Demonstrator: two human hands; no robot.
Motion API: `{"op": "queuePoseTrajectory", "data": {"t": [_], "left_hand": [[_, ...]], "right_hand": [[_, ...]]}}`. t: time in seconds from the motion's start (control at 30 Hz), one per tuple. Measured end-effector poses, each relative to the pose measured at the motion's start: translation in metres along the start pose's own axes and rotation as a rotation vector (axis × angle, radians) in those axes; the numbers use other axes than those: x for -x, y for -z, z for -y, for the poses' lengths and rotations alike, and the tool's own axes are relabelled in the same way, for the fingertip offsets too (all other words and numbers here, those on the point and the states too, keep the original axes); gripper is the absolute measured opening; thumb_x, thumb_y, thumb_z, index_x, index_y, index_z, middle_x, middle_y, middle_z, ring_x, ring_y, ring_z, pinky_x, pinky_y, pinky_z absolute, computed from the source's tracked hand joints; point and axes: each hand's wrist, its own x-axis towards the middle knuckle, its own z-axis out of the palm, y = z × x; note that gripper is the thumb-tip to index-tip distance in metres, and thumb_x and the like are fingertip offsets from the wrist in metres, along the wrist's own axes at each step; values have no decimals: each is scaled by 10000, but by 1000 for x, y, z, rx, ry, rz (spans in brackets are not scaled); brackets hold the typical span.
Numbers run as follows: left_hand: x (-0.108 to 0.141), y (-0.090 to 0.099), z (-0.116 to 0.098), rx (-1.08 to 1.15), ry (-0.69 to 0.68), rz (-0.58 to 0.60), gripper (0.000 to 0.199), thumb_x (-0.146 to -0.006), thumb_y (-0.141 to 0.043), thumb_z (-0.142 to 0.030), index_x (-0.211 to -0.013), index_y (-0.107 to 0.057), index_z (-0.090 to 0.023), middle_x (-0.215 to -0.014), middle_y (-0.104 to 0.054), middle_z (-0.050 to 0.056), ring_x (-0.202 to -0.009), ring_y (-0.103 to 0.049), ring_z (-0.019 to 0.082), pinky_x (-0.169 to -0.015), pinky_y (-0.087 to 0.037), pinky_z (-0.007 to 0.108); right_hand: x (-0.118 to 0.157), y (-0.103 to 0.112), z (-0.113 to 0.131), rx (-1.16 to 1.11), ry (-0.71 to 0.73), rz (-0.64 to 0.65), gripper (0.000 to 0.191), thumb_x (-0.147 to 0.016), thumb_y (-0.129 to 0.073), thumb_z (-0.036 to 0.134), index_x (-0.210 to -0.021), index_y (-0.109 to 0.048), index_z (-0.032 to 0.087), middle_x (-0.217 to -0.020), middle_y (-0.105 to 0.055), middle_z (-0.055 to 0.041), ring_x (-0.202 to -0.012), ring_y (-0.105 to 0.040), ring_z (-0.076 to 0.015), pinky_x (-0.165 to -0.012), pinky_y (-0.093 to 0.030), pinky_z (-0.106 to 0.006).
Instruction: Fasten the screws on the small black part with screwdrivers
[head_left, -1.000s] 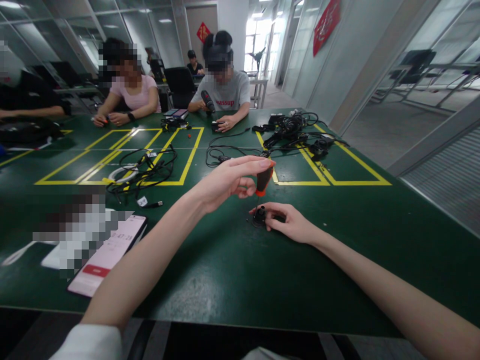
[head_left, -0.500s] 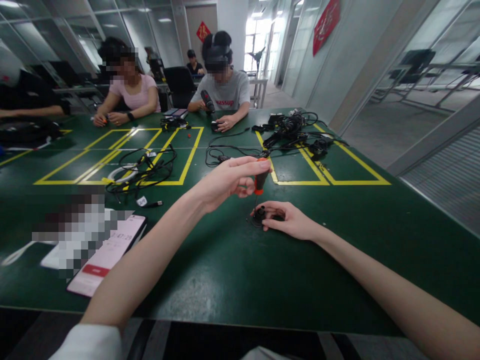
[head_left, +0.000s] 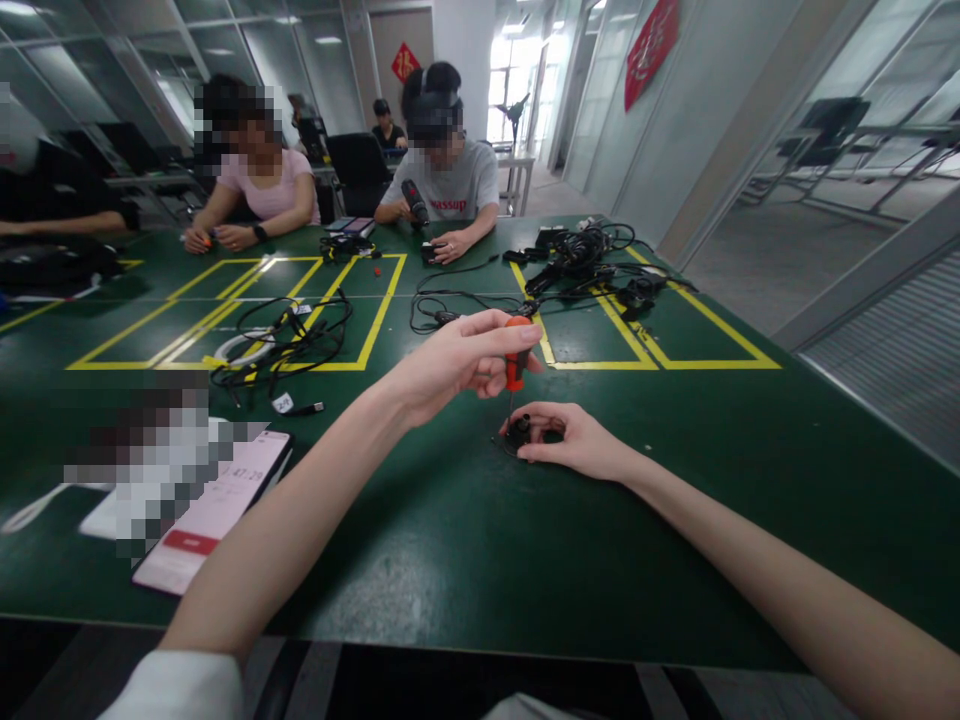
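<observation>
My left hand [head_left: 480, 355] is closed around the handle of a red and black screwdriver [head_left: 515, 372], which stands nearly upright with its thin shaft pointing down. Below it, a small round black part [head_left: 517, 434] with a short raised stub rests on the green table [head_left: 420, 530]. My right hand [head_left: 566, 435] grips that part from the right, thumb in front and fingers behind. The screwdriver's tip reaches down to the part; whether it sits in a screw is too small to tell.
A phone [head_left: 225, 500] lies at the left beside a blurred white object. Tangled black cables [head_left: 289, 340] lie left of centre, and a larger cable pile [head_left: 585, 255] sits at the back right. Across the table a person [head_left: 450, 180] holds a power drill [head_left: 415, 202]. Others sit farther left.
The screwdriver handle has turned in my left hand, showing more red towards me, and my left fingers have shifted on it. My right thumb has moved slightly left along the black part.
</observation>
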Motion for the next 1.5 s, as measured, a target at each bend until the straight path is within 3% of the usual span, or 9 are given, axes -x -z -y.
{"op": "queuePoseTrajectory", "data": {"t": [0.23, 0.37, 0.53, 0.67, 0.77, 0.97, 1.2, 1.3, 1.5], "left_hand": [[-1, 2, 0, 71, 16, 12, 471, -879, -649, -579, -984, -699, -123, -865, -687, 60, -517, -491, 73, -466, -367, 217], [-2, 2, 1, 94, -2, -38, 353, -865, -703, -487, -909, -638, -142, -849, -692, 53, -511, -498, 64, -453, -348, 193], [0, 0, 0, 46, 1, -11, 393, -800, -793, -477, -943, -613, -159, -860, -716, 57, -543, -538, 74, -473, -369, 187], [2, -2, -1, 40, 7, -11, 457, -787, -805, -504, -1041, -680, -146, -787, -623, 4, -504, -425, 43, -438, -240, 181], [3, -2, -3, 51, 22, -4, 453, -812, -754, -558, -939, -685, -128, -748, -573, -3, -483, -346, 33, -430, -175, 196], [0, 3, -2, 96, 77, 10, 408, -910, -564, -538, -955, -637, -140, -963, -724, 101, -516, -509, 83, -468, -337, 227], [2, -1, -2, 58, 36, -8, 441, -775, -806, -474, -1072, -691, -169, -805, -653, 7, -543, -477, 62, -462, -247, 185], [4, -2, -2, 12, 27, -1, 474, -747, -842, -517, -1017, -725, -145, -753, -618, -2, -558, -464, 59, -468, -244, 182], [2, 1, -2, 67, 42, 50, 476, -823, -739, -594, -954, -640, -147, -991, -756, 102, -550, -576, 93, -471, -386, 212]], "right_hand": [[2, -1, 1, 69, 15, 2, 443, -816, -815, 467, -1135, -766, 164, -869, -753, -42, -672, -615, -160, -711, -563, -332], [3, -1, 2, 75, 24, 2, 430, -827, -806, 462, -1137, -765, 167, -836, -738, -31, -659, -607, -155, -699, -561, -321], [3, -2, 3, 69, 28, 0, 383, -832, -803, 413, -1122, -767, 167, -858, -745, -33, -667, -610, -153, -702, -555, -314], [3, -2, 3, 71, 25, -2, 386, -829, -797, 414, -1125, -762, 168, -844, -738, -29, -669, -609, -157, -704, -553, -318], [3, -1, 3, 75, 16, 5, 392, -831, -791, 419, -1128, -757, 166, -816, -723, -21, -661, -598, -156, -704, -549, -317], [3, -2, 3, 79, 14, -1, 383, -828, -792, 398, -1130, -762, 164, -796, -711, -17, -659, -591, -156, -690, -544, -313], [2, -2, 2, 76, 28, 7, 384, -836, -798, 415, -1133, -765, 174, -872, -747, -35, -676, -605, -156, -705, -555, -314], [2, -2, 3, 75, 43, 10, 358, -840, -789, 402, -1118, -771, 178, -898, -750, -38, -674, -600, -150, -707, -549, -311], [2, -3, 2, 75, 28, 3, 378, -830, -789, 400, -1126, -769, 165, -875, -744, -36, -678, -604, -155, -701, -548, -312]]}}
